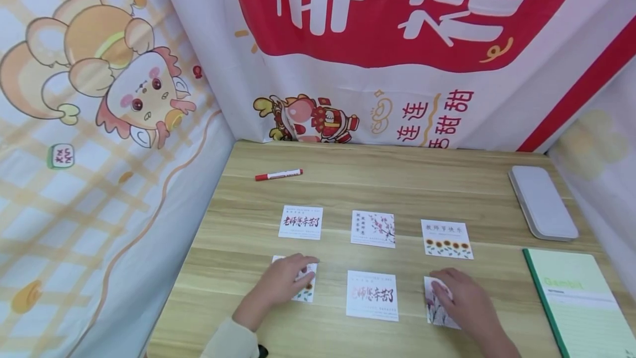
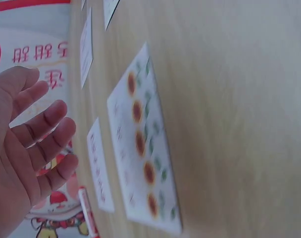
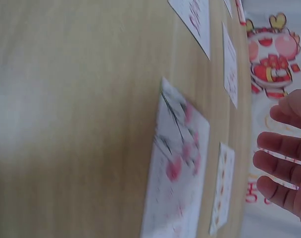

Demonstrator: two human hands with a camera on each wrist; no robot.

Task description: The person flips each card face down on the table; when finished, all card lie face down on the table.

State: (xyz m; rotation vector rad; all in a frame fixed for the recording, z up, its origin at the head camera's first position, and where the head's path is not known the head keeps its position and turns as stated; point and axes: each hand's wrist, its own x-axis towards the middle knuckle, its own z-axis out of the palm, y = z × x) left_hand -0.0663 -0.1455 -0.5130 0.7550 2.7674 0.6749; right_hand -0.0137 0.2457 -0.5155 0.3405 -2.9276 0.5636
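My left hand (image 1: 281,282) hovers over a square card with sunflowers (image 2: 140,144) at the front left, partly hiding it in the head view. The left wrist view shows its fingers loosely bent, with a gap between them and the card. Above a card with pink flowers (image 1: 439,308) at the front right is my right hand (image 1: 467,300). Its fingers are relaxed and hold nothing in the right wrist view. Between the hands lies a card with dark red calligraphy (image 1: 371,295).
Behind lie another calligraphy card (image 1: 300,222), a blossom-branch card (image 1: 373,228) and a second sunflower card (image 1: 448,239). A red-and-white marker (image 1: 279,174) lies farther back. To the right are a white case (image 1: 543,202) and a pale green notebook (image 1: 578,297). Printed curtains (image 1: 199,26) border the wooden table (image 1: 397,175).
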